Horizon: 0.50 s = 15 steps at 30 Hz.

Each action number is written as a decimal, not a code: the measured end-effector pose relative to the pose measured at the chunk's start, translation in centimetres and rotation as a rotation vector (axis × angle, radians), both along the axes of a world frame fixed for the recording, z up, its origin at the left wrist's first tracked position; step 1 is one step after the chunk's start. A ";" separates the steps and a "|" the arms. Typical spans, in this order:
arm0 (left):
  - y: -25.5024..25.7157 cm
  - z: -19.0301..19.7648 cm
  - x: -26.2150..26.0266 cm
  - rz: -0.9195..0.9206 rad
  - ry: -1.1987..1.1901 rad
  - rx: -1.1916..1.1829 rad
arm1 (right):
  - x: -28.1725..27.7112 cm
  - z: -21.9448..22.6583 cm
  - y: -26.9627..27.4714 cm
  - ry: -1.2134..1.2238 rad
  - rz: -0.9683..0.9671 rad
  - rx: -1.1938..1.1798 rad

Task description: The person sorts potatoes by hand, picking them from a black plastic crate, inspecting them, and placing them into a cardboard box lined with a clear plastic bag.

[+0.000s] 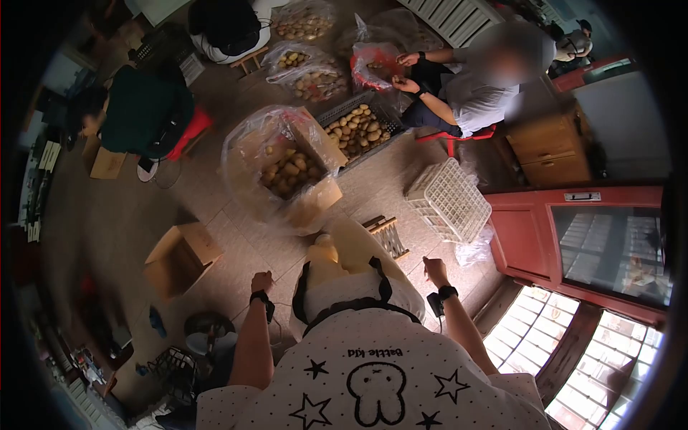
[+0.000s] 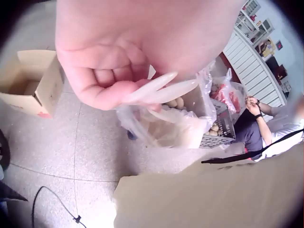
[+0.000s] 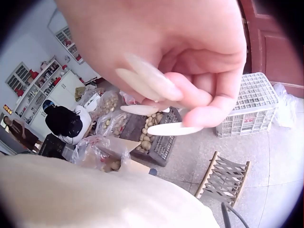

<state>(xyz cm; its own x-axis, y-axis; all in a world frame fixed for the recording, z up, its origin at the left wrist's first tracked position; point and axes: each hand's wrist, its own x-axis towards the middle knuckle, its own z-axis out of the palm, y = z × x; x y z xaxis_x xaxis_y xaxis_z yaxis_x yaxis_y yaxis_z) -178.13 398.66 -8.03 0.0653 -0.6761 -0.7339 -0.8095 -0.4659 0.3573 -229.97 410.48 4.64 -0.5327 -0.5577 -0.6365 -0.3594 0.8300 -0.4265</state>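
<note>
My left hand (image 1: 262, 281) hangs beside my left thigh. In the left wrist view its fingers (image 2: 107, 95) are loosely curled, with long pale nails and nothing held. On the other side, my right hand (image 1: 435, 270) is held out past my right thigh. Loosely bent, long-nailed fingers (image 3: 209, 111) show in the right wrist view, also without an object. Beyond my knees stands a cardboard box (image 1: 326, 197) lined with clear plastic, with potatoes (image 1: 290, 174) inside. Right behind it is a dark crate (image 1: 349, 166) of potatoes. A low folding stool (image 1: 387, 237) stands between that box and my right hand.
An upturned white plastic crate (image 1: 451, 201) stands at the right, near a red door (image 1: 519, 236). An open cardboard box (image 1: 183, 258) lies left. A seated person (image 1: 473, 93) handles something over a red basin (image 1: 373, 66). Another person (image 1: 143, 111) bends at the left. Potato bags (image 1: 304, 25) stand behind.
</note>
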 end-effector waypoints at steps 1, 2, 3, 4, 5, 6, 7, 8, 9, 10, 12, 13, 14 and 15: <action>-1.1 0.7 -1.2 0.055 0.044 0.000 | -0.3 -0.1 0.3 -0.007 -0.008 0.022; -2.2 1.8 -2.5 0.114 0.086 0.001 | -0.6 -0.4 0.5 -0.010 -0.003 0.051; -3.4 3.1 -3.7 0.114 0.086 -0.002 | -0.9 -0.9 0.6 -0.014 0.000 0.076; -4.5 4.4 -4.9 0.088 0.097 -0.007 | -1.2 -1.1 0.6 -0.040 0.004 0.067; -4.9 4.3 -5.3 0.061 0.107 -0.009 | -1.4 -1.6 0.5 -0.044 0.001 0.069; -4.8 3.9 -5.4 0.058 0.102 -0.001 | -1.6 -1.9 0.7 -0.067 0.013 0.047; -4.7 3.9 -5.4 0.070 0.097 0.008 | -1.9 -2.1 0.8 -0.088 0.024 0.026; -4.2 2.5 -4.9 0.086 0.096 0.015 | -2.6 -2.7 0.9 -0.100 0.083 0.027; -3.2 -1.3 -3.2 -0.181 0.028 -0.031 | -3.0 -3.3 0.6 -0.121 0.051 0.068; -1.8 -2.0 -2.7 -0.376 -0.045 -0.263 | -3.8 -4.2 0.2 -0.129 0.072 0.067; -0.8 1.2 -3.6 0.026 0.095 0.155 | -5.3 -4.5 -2.2 -0.165 0.081 0.119; 0.4 3.0 -4.5 0.315 0.246 0.278 | -6.2 -4.2 -3.7 -0.197 0.070 0.175; 1.7 2.7 -4.7 0.357 0.322 0.482 | -7.6 -4.2 -5.0 -0.345 0.084 0.303; 3.4 3.4 -5.7 0.373 0.320 0.586 | -8.4 -3.7 -6.0 -0.351 0.106 0.319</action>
<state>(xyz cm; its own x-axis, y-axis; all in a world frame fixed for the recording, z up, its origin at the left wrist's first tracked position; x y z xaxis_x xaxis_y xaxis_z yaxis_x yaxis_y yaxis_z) -183.82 402.04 -4.65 -0.0638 -0.1449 -0.9874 -0.4600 -0.8738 0.1580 -238.38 404.44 0.96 -0.2062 -0.3450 -0.9157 -0.3289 0.9058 -0.2672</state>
